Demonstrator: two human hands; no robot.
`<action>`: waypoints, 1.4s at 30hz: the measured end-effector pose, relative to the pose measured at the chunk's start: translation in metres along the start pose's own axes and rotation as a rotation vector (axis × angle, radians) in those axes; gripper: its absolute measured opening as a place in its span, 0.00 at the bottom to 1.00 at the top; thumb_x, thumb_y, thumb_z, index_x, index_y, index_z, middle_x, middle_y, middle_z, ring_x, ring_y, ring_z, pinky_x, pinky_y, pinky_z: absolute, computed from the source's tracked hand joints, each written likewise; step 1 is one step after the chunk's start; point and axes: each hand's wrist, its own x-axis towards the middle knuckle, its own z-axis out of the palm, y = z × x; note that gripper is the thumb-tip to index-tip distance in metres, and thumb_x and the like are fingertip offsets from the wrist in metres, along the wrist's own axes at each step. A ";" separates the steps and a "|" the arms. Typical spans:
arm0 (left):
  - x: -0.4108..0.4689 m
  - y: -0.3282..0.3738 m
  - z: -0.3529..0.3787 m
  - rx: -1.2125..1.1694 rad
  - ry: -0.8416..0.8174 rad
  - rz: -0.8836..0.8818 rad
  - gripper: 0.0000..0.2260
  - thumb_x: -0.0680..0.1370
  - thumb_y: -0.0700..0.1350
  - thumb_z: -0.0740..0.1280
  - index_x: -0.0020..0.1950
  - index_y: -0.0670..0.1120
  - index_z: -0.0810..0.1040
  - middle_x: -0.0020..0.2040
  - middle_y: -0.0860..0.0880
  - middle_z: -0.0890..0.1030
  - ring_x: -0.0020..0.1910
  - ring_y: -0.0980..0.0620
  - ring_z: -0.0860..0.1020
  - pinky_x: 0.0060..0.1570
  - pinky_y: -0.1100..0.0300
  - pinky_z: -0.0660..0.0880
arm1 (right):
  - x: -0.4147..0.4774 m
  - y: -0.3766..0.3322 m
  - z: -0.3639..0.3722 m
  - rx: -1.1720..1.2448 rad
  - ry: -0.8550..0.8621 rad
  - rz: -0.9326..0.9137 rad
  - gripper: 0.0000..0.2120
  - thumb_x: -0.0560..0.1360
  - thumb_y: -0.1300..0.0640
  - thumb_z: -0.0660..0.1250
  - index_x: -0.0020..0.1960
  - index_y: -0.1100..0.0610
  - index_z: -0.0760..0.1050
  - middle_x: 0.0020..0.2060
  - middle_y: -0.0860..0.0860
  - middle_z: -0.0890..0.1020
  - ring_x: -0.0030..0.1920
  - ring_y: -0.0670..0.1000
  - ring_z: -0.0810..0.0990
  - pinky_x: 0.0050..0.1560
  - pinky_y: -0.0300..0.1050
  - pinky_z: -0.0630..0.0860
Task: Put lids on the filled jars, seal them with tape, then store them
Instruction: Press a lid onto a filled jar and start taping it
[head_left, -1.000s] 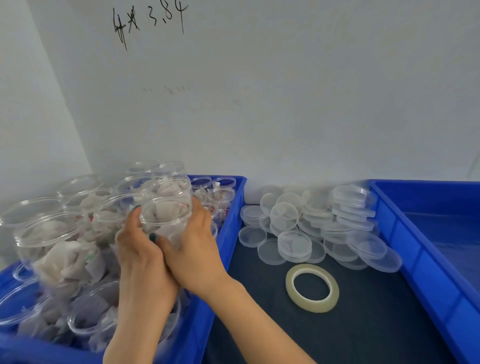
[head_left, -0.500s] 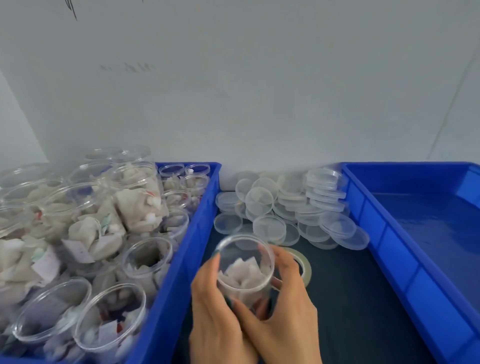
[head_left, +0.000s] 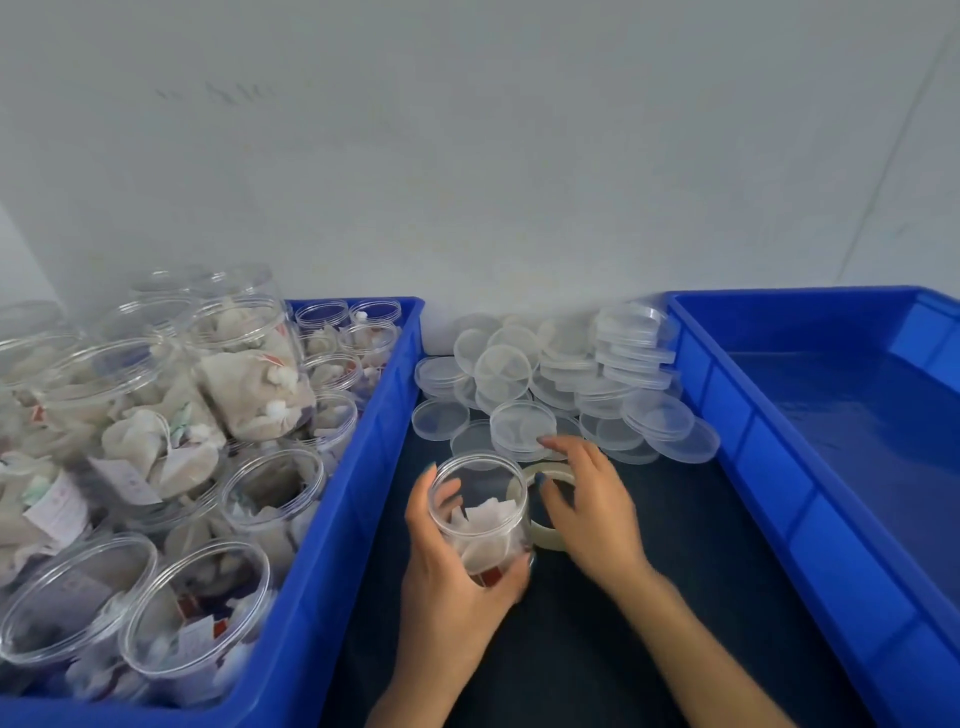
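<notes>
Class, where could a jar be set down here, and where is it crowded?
Free: the dark mat between the right hand and the right bin, and that bin's floor. Crowded: the jar-filled left bin, the lid pile behind, the tape roll beside the held jar.

1. You face a plain, pale grey wall (head_left: 519, 156) that fills the upper half of your view.
2. Faint scribbled marks (head_left: 228, 93) sit high on it to your left.
3. A thin line (head_left: 897, 156) slants down the wall on your right.
4. Below you lies a dark table top (head_left: 649, 597).
5. The light is soft and even.
</notes>
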 end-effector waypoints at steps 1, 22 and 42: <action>-0.008 0.017 0.027 -0.024 -0.021 0.061 0.55 0.64 0.47 0.82 0.72 0.76 0.46 0.69 0.70 0.65 0.67 0.69 0.70 0.57 0.75 0.70 | 0.017 0.005 0.002 -0.100 -0.016 -0.012 0.20 0.79 0.60 0.67 0.70 0.50 0.73 0.69 0.42 0.73 0.70 0.46 0.71 0.63 0.41 0.71; -0.006 0.020 0.054 0.004 -0.026 0.103 0.53 0.65 0.49 0.83 0.72 0.76 0.48 0.70 0.66 0.68 0.69 0.64 0.71 0.59 0.67 0.74 | 0.069 0.010 -0.005 -0.296 -0.158 0.110 0.04 0.75 0.47 0.73 0.43 0.42 0.79 0.50 0.42 0.83 0.53 0.47 0.80 0.49 0.48 0.79; -0.001 0.019 0.053 -0.037 -0.095 0.088 0.51 0.62 0.56 0.81 0.74 0.71 0.51 0.68 0.68 0.69 0.68 0.62 0.73 0.57 0.72 0.72 | 0.064 0.015 -0.010 -0.200 -0.249 0.171 0.11 0.71 0.58 0.77 0.42 0.45 0.77 0.36 0.40 0.82 0.43 0.42 0.81 0.47 0.42 0.78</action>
